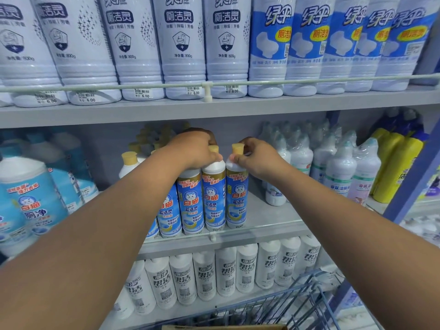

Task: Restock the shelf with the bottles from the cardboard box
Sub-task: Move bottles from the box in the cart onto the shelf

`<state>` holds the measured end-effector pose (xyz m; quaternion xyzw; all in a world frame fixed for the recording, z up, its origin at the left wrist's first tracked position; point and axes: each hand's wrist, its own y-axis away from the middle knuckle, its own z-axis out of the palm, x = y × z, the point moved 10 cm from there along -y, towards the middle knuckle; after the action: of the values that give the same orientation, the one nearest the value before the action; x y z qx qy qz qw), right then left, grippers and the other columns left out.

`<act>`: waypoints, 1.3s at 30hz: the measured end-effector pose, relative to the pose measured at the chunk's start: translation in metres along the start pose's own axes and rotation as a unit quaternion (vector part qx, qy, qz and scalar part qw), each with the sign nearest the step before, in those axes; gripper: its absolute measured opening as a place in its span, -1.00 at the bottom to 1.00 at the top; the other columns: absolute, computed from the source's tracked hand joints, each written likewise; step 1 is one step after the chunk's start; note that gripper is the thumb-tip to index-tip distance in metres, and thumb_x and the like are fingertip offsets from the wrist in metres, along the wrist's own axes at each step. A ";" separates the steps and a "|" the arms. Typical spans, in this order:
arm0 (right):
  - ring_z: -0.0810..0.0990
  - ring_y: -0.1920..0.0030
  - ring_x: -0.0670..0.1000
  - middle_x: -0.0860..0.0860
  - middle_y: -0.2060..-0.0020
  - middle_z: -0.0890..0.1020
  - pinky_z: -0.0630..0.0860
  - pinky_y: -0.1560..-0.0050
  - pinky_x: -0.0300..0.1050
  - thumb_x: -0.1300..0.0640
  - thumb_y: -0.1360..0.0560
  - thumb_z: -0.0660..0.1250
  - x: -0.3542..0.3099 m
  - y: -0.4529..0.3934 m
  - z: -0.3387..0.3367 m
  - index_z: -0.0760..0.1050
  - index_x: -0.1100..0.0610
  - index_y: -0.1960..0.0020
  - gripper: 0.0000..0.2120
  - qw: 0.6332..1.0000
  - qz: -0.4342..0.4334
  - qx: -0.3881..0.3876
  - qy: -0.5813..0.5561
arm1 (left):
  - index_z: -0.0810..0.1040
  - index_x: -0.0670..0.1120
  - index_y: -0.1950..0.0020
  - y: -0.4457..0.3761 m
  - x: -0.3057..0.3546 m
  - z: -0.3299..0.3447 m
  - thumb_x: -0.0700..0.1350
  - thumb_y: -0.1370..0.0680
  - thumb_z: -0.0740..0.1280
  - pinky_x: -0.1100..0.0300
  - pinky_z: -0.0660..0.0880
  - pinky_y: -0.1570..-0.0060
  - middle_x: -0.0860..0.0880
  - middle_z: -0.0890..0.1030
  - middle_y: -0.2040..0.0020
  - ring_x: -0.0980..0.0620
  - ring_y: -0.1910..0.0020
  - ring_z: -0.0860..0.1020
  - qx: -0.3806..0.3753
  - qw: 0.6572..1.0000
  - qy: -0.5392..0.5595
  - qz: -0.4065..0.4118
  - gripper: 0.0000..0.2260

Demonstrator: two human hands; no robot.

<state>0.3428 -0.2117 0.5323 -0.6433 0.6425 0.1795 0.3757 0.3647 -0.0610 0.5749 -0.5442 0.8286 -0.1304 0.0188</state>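
left hand (198,148) curled over the caps of two upright bottles (202,198) on the middle shelf (269,225). right hand (256,156) pinching the neck of the rightmost bottle (237,194), just beside them.

Both arms outstretched, left hand (197,148) and right hand (256,156) fingers curled

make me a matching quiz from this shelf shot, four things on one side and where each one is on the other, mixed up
Things
1. left hand
2. right hand
3. yellow bottles
4. white bottles with dark lettering

Places
A. on the shelf below the hands
B. far right of the middle shelf
C. pinching the neck of the rightmost blue-label bottle
D. gripping the top of the blue-label bottle second from the right

Pairs: 1-D, 2-C, 3-B, 4-A
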 end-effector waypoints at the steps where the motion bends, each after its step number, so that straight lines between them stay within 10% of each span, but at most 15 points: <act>1: 0.61 -0.05 0.03 -0.01 -0.01 0.64 0.58 -0.07 -0.03 -0.05 -0.53 0.44 0.000 0.000 0.000 0.52 0.08 -0.21 -0.67 1.000 0.000 -0.001 0.003 | 0.53 -0.03 -0.15 0.000 0.000 0.000 0.23 -0.51 0.36 0.16 0.33 0.21 0.02 0.40 0.20 -0.03 0.12 0.44 0.001 1.000 0.000 -0.001 -0.61; 23: 0.59 -0.15 0.05 0.02 -0.16 0.63 0.56 -0.16 0.00 -0.02 -0.58 0.38 0.006 -0.002 0.009 0.49 0.08 -0.32 -0.64 0.999 -0.001 -0.038 -0.023 | 0.56 -0.01 -0.12 0.004 0.001 -0.003 0.29 -0.48 0.36 0.14 0.47 0.18 0.00 0.52 0.11 -0.02 0.14 0.49 0.020 0.999 -0.028 -0.005 -0.58; 30: 0.56 -0.02 -0.07 -0.08 -0.03 0.58 0.44 0.12 -0.25 0.00 -0.63 0.31 0.007 0.009 0.013 0.48 0.06 -0.23 -0.77 0.998 -0.007 -0.039 -0.054 | 0.54 -0.02 -0.27 0.027 -0.010 -0.018 0.32 -0.47 0.34 0.12 0.48 0.05 -0.02 0.62 -0.18 -0.06 -0.12 0.57 0.127 0.991 0.033 -0.004 -0.47; 36: 0.59 -0.24 -0.10 -0.16 -0.23 0.61 0.57 -0.14 -0.13 -0.10 -0.50 0.45 0.039 0.036 0.037 0.40 -0.16 -0.38 -0.51 0.977 -0.007 -0.028 -0.211 | 0.55 0.07 -0.18 0.160 -0.112 -0.014 0.00 -0.54 0.40 0.14 0.52 -0.12 0.10 0.63 -0.06 0.11 -0.09 0.58 0.385 0.849 0.350 -0.092 -0.77; 39: 0.54 -0.33 -0.04 -0.10 -0.31 0.58 0.58 -0.21 0.02 -0.06 -0.42 0.53 0.070 0.056 0.063 0.33 -0.10 -0.47 -0.31 0.966 0.026 -0.019 -0.258 | 0.50 0.01 -0.20 0.193 -0.181 0.051 -0.06 -0.54 0.42 0.22 0.50 -0.03 0.03 0.61 -0.11 0.00 -0.07 0.60 0.368 0.781 0.437 -0.254 -0.74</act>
<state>0.3129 -0.2089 0.4273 -0.5652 0.5372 0.3611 0.5114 0.2744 0.1650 0.4603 -0.5710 0.4690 -0.6491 -0.1808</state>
